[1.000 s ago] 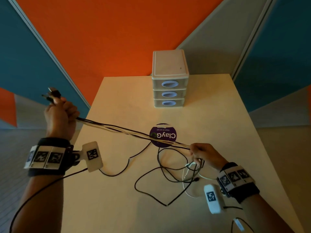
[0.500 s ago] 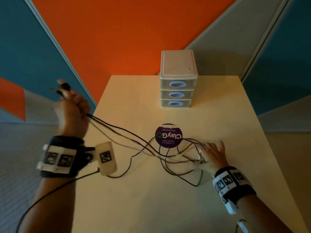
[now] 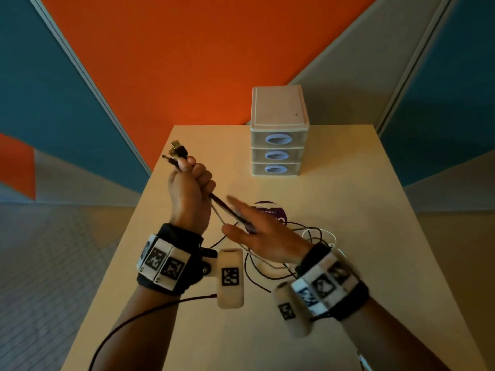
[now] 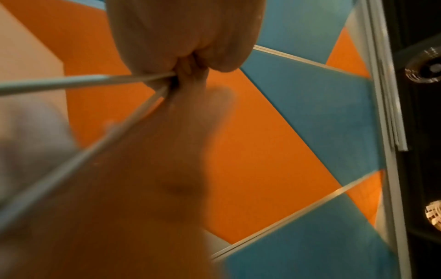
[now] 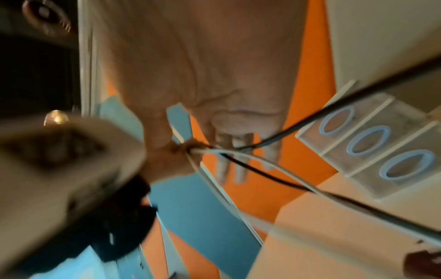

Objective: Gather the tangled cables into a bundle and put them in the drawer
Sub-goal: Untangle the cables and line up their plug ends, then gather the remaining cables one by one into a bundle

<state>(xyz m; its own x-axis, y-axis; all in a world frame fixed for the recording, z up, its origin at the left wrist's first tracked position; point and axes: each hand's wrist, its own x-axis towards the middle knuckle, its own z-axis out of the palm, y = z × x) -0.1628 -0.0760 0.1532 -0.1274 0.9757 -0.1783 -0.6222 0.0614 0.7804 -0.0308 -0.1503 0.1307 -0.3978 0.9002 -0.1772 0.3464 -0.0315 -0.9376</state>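
Note:
My left hand (image 3: 191, 188) is raised over the table's left part and grips a bunch of black and white cables just below their plugs (image 3: 176, 152), which stick up out of the fist. The left wrist view shows that fist (image 4: 186, 56) closed on white cable strands (image 4: 71, 85). These cables slope down to my right hand (image 3: 257, 234), blurred, with straight spread fingers; a black strand passes between thumb and forefinger. Seen from the right wrist, the fingers (image 5: 238, 160) stay straight above crossing cables (image 5: 274, 179). Loose loops (image 3: 316, 234) lie on the table behind it.
A small three-drawer unit (image 3: 278, 145) stands at the table's far middle with all drawers shut. A round purple lid (image 3: 280, 214) lies flat partly under the cables. The pale table (image 3: 361, 250) ends near an orange and blue wall; floor lies on both sides.
My left hand has swung right over the table with the cable ends. My right hand has lifted off the tangle and moved left towards the left hand, fingers straight.

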